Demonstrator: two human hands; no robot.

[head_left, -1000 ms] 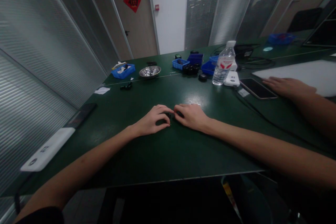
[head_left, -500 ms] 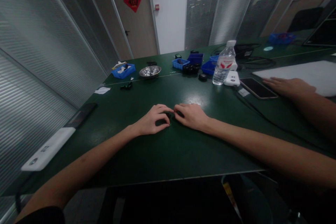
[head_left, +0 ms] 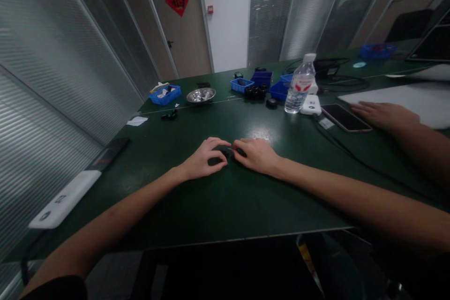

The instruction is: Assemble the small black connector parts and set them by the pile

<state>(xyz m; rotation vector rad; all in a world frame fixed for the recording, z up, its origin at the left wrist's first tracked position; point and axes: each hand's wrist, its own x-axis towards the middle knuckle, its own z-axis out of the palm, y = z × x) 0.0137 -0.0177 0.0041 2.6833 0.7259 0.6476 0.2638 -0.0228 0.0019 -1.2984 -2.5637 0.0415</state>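
Both my hands rest on the dark green table (head_left: pixel 218 206), fingertips meeting at its middle. My left hand (head_left: pixel 204 159) is curled, its fingers pinched round a small black part (head_left: pixel 220 155) that is mostly hidden. My right hand (head_left: pixel 256 154) is closed too, pinching a thin pale pin-like piece (head_left: pixel 230 149) that points toward the left hand's fingers. What exactly either piece is I cannot make out.
At the back stand blue bins (head_left: pixel 165 94) (head_left: pixel 260 80), a metal bowl (head_left: pixel 200 96), black parts (head_left: pixel 256 93) and a water bottle (head_left: pixel 299 85). Another person's hand (head_left: pixel 385 115) lies beside a phone (head_left: pixel 345 118) at right. A white device (head_left: pixel 63 199) and dark phone (head_left: pixel 108 153) lie at left.
My hands stay in place; the fingers shifted slightly, and a thin pale piece now shows between the two fingertips. The other person's hand barely moved.
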